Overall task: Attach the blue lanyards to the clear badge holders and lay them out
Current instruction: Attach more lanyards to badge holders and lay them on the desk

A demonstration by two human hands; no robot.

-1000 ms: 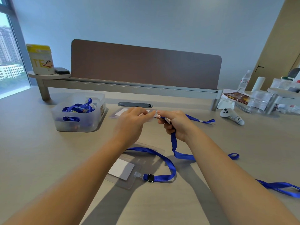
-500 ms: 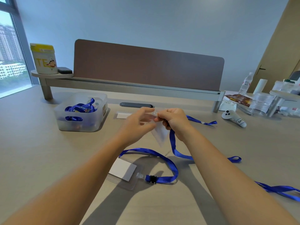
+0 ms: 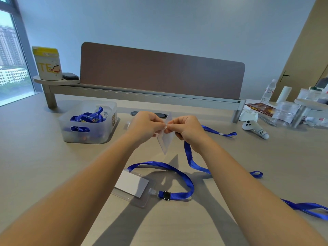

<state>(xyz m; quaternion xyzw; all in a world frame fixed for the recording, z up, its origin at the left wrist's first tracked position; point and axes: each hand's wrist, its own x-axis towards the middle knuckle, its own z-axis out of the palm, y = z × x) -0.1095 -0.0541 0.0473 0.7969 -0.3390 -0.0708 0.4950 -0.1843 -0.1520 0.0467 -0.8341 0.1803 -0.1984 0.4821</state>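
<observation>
- Nearest the viewer, below both sets of fingers, a finished clear badge holder (image 3: pixel 132 189) with a white card inside lies flat on the pale table (image 3: pixel 35 166). A blue lanyard (image 3: pixel 177 172) is clipped to its tab and loops back toward the hands.
- Farther right of the fingers, another blue lanyard strap (image 3: pixel 308 208) trails along the table's edge.
- Above the table, the left hand (image 3: pixel 144 126) and right hand (image 3: pixel 189 130) meet fingertip to fingertip. Both are pinched closed on the top tab of a second clear badge holder (image 3: pixel 166 142), which hangs tilted beneath the fingers.
- The right hand also grips a held blue lanyard (image 3: pixel 190 158); it drops from the palm to the table and runs off to the right.
- Left of the fingers, slightly beyond them, a translucent plastic bin (image 3: pixel 88 134) holds a tangle of more blue lanyards (image 3: pixel 87 118); what lies under them cannot be made out.
- Right of the fingers, a white controller (image 3: pixel 255 129) rests on the table.
- Farthest back, a brown divider panel (image 3: pixel 159 71) stands on a shelf, with a yellow-lidded canister (image 3: pixel 48 63) at its left end.
</observation>
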